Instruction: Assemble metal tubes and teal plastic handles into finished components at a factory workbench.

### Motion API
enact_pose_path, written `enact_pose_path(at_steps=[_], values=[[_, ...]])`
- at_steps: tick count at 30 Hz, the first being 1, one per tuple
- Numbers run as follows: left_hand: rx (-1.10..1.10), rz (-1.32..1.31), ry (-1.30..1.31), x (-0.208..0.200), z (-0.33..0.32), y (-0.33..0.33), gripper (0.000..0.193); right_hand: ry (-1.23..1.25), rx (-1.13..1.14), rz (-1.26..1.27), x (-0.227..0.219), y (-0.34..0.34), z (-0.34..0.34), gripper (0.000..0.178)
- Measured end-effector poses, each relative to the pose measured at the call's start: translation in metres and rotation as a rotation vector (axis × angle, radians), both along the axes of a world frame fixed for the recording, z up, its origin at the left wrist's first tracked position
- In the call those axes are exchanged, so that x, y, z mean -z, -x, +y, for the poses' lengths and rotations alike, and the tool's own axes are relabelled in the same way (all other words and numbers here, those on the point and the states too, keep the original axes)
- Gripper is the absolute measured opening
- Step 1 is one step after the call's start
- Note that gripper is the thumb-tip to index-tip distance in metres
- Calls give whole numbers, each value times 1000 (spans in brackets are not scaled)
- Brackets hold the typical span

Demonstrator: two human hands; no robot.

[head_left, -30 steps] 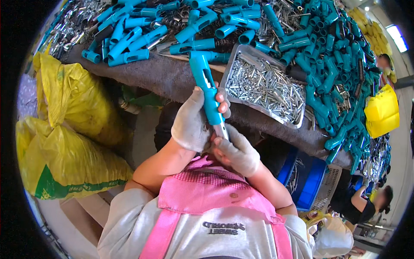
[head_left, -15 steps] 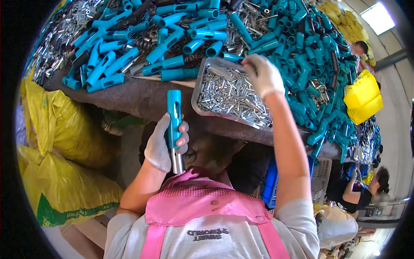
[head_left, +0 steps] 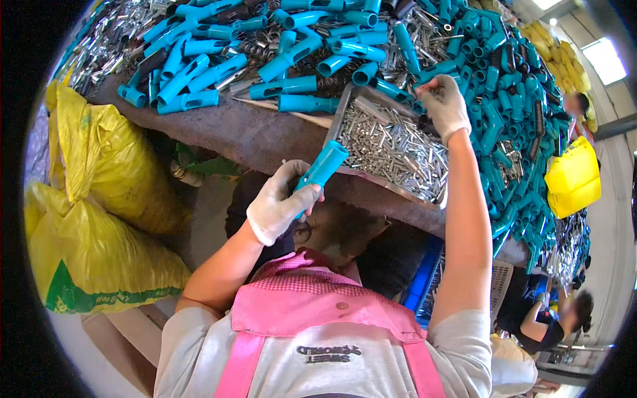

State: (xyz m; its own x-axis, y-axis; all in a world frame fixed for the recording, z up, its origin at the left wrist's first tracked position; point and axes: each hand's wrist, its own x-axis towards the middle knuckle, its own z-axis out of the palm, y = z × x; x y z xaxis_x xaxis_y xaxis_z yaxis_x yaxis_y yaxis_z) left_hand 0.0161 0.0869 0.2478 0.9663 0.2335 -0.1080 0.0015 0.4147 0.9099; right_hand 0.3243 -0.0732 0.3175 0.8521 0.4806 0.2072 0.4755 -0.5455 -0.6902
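Left hand [head_left: 281,203] clamps 1 teal tube [head_left: 325,164], mid-frame. Right hand [head_left: 443,107], upper right: grip unclear. Pins [head_left: 390,142] lie loose, apparently unused.

From my remote post I can pick out lettering in two places. On the chest of the wearer's grey T-shirt [head_left: 298,376] I see a dark two-line print [head_left: 328,353] in block capitals; it sits upside down to me, between the pink apron straps [head_left: 240,365]. On the lower yellow woven sack [head_left: 99,245] I find a green printed band [head_left: 126,300] running along its bottom, with small pale characters that I can't make out, beside a green triangle [head_left: 61,285].
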Motion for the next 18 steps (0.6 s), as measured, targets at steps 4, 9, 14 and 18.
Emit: enact_pose_path(at_steps=[4,9,14,18], values=[[-12,56,-125,-2,-6,-6,23,-182,-68,54,6,11,-25,46],[2,90,143,-9,-12,-2,22,380,-67,-331,-20,6,-63,54],[-8,93,46,-11,-12,1,25,491,-134,-389,-10,15,-70,45],[1,-18,-512,-17,-8,-3,32,-1,-198,-10,-22,48,-76,41]])
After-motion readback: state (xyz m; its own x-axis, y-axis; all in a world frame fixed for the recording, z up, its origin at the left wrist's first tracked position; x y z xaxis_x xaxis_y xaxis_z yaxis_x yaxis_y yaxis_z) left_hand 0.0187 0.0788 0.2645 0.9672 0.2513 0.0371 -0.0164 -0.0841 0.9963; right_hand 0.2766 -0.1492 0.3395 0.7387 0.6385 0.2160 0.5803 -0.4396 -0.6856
